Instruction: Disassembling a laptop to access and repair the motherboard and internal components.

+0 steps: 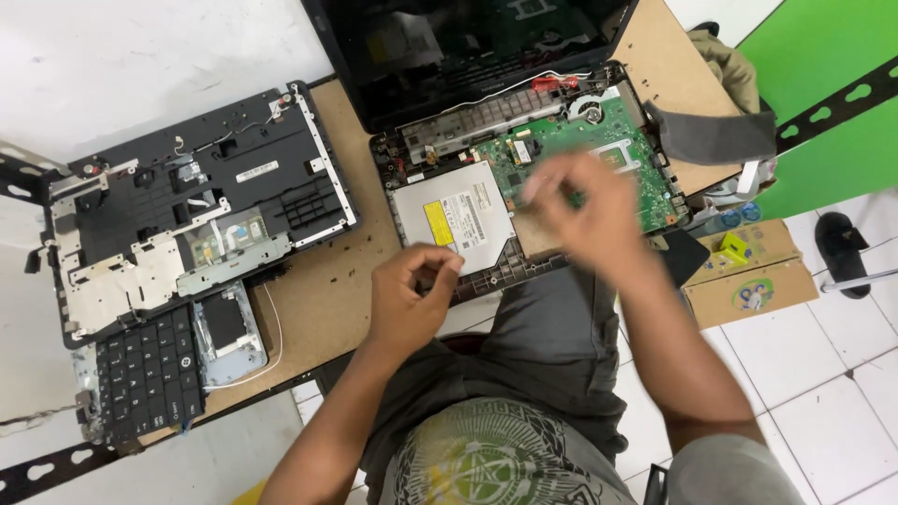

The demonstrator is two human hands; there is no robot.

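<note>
An opened laptop base lies on a brown board, its green circuit board and silver optical drive exposed. My left hand hovers at the near edge of the drive with fingers curled together; whether it pinches something small I cannot tell. My right hand is blurred with motion above the circuit board, fingers partly bent, with nothing visible in it. The dark laptop screen stands open behind the base.
A removed black top cover lies upside down at the left, with a detached keyboard and a small metal part below it. A cardboard box sits at the right on the tiled floor. A green panel stands beyond.
</note>
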